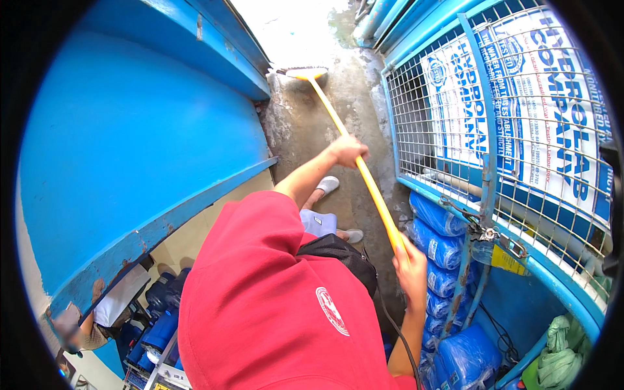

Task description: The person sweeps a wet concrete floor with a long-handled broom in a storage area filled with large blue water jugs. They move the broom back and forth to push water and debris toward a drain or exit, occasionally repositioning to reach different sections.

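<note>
A person in a red shirt (273,312) with a white emblem (332,311) on it gripped a long-handled brush (374,190) with both hands in a narrow passage. A black bag (341,253) sat at the person's waist, and a dark cord (398,328) ran down beside it toward the bottom of the frame. The right hand (411,268), right of center, was closed around the near end of the yellow handle. The left hand (349,151), higher and near the middle, was clenched around the shaft farther along. Pale shoes (329,184) showed below the left forearm, beside light purple cloth (318,223).

At lower right, blue bundles in clear plastic (444,250) stood stacked beneath a wire mesh door (409,123), with a green cloth (560,348) in the corner. A padlock (491,234) and chain (457,208) hung at the door's lower frame, and white signs with blue lettering (458,104) showed behind the mesh. At lower left, dark blue containers (159,331) sat under a broad blue panel (149,136) that filled the upper left.

From the hands, the handle slanted up and left across the patchy concrete floor (351,104) to the brush head (305,73), at top center near the panel's far end. Bright light washed out the ground beyond.
</note>
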Motion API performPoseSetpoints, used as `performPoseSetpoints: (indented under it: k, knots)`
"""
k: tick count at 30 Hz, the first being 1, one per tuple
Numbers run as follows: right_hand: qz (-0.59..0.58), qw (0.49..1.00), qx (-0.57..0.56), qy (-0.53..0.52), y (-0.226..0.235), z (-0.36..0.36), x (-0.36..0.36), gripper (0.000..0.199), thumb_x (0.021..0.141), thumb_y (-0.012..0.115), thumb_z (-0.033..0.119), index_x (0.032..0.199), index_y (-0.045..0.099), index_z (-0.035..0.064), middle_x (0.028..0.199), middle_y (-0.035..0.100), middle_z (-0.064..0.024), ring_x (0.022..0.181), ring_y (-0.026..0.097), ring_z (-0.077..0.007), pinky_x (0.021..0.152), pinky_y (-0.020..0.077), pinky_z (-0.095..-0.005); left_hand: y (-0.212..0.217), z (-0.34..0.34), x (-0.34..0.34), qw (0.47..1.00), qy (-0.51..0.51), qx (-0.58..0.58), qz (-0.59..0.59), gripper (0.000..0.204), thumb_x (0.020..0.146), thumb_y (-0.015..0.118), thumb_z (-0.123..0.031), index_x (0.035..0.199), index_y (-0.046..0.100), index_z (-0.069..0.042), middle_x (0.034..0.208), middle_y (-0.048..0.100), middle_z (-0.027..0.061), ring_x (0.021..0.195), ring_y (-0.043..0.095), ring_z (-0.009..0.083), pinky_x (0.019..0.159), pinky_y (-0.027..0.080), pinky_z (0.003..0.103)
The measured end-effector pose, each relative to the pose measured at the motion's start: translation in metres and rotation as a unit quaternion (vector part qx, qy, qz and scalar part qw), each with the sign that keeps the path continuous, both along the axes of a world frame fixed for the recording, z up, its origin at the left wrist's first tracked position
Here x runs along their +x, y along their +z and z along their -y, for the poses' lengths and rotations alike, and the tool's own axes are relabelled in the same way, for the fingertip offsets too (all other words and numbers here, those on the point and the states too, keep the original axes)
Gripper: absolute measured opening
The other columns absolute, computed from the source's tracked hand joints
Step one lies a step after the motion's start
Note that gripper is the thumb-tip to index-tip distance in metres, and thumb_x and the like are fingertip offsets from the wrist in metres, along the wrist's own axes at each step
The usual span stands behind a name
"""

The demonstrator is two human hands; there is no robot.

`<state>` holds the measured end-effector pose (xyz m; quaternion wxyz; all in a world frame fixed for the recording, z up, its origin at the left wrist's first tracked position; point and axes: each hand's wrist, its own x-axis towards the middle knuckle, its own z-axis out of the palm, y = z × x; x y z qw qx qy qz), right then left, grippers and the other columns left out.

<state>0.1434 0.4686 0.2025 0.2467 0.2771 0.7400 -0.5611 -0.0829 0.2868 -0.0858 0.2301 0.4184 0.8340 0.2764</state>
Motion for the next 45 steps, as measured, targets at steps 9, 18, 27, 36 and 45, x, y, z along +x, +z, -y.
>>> performPoseSetpoints:
  k: [9,18,27,36,45]
  knots:
    - [0.014,0.968,0.236,0.084,-0.010,-0.008,0.087,0.037,0.088,0.063,0.014,0.123,0.059,0.0027,0.094,0.065,-0.0261,0.088,0.069,-0.0323,0.073,0.0509,-0.0355,-0.031,-0.055,0.105,0.979,-0.200,0.021,0.040,0.024,0.074,0.064,-0.024,0.092,0.062,-0.009,0.098,0.064,0.0116,0.100,0.060,0.0309,0.081,0.049,0.046]
    - [-0.163,0.954,0.198,0.154,-0.162,0.047,-0.069,0.023,0.092,0.055,0.017,0.109,0.060,0.0034,0.071,0.056,-0.0247,0.062,0.058,-0.0316,0.060,0.0444,-0.0411,-0.004,0.007,0.079,0.970,0.243,0.021,-0.007,0.067,0.081,0.060,-0.017,0.141,0.034,-0.001,0.148,0.029,0.0243,0.137,0.030,0.0363,0.111,0.028,0.051]
    - [-0.130,0.946,0.180,0.237,0.098,0.005,-0.030,0.048,0.089,0.061,0.018,0.131,0.049,-0.0010,0.089,0.063,-0.0264,0.079,0.063,-0.0412,0.067,0.0481,-0.0428,0.072,0.022,0.035,0.937,0.312,0.097,-0.121,0.061,0.080,0.067,-0.024,0.135,0.041,-0.013,0.143,0.039,0.0117,0.138,0.031,0.0326,0.113,0.024,0.050]
    - [-0.036,0.774,0.364,0.516,0.199,-0.048,0.032,0.055,0.079,0.071,0.024,0.129,0.054,0.0058,0.069,0.058,-0.0188,0.065,0.060,-0.0357,0.057,0.0464,-0.0460,0.060,-0.038,0.103,0.965,0.233,0.036,-0.113,0.032,0.086,0.060,-0.041,0.073,0.065,-0.012,0.078,0.066,0.0082,0.086,0.064,0.0287,0.083,0.046,0.042]
    - [-0.259,0.680,0.264,0.633,0.176,-0.159,0.010,0.052,0.080,0.071,0.024,0.126,0.056,0.0056,0.076,0.062,-0.0187,0.070,0.063,-0.0368,0.061,0.0480,-0.0452,0.047,-0.097,0.230,0.915,0.385,-0.010,-0.119,0.036,0.083,0.064,-0.045,0.070,0.062,-0.012,0.071,0.063,0.0094,0.078,0.063,0.0294,0.075,0.047,0.042]
